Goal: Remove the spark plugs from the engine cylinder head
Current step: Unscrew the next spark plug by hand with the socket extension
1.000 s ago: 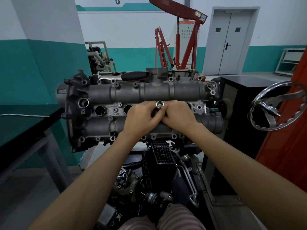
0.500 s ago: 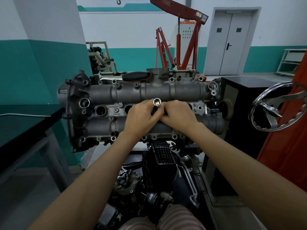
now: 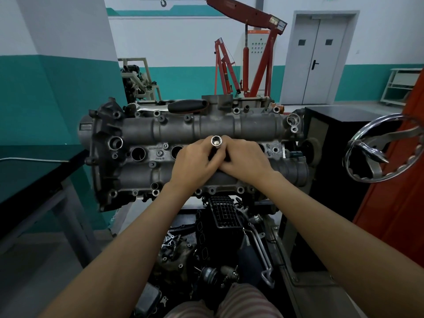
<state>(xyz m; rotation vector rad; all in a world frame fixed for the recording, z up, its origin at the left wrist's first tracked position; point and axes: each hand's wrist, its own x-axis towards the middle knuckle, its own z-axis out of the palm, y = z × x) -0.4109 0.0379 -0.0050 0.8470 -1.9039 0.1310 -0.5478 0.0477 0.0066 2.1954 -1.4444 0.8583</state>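
Rising out of the middle of the cylinder head [image 3: 146, 131], a bright socket tube [image 3: 216, 141] is seen end-on, its open mouth aimed at the camera, so its long axis runs straight into a plug well. It is gripped from both sides: the left hand [image 3: 195, 164] at 8 o'clock of the tube, the right hand [image 3: 243, 158] at 4 o'clock, fingers of each curled round its shaft and meeting below it. Neither hand is nearer. Whether a spark plug sits inside cannot be told. Two open wells [image 3: 138, 154] are seen at 9 o'clock of the hands. A black-handled ratchet [image 3: 187, 106] lies at 12 o'clock on the head's far edge. A steel handwheel [image 3: 376, 149] stands well apart at 3 o'clock. Withdrawal would be judged a straight pull along the tube, nothing blocking it.
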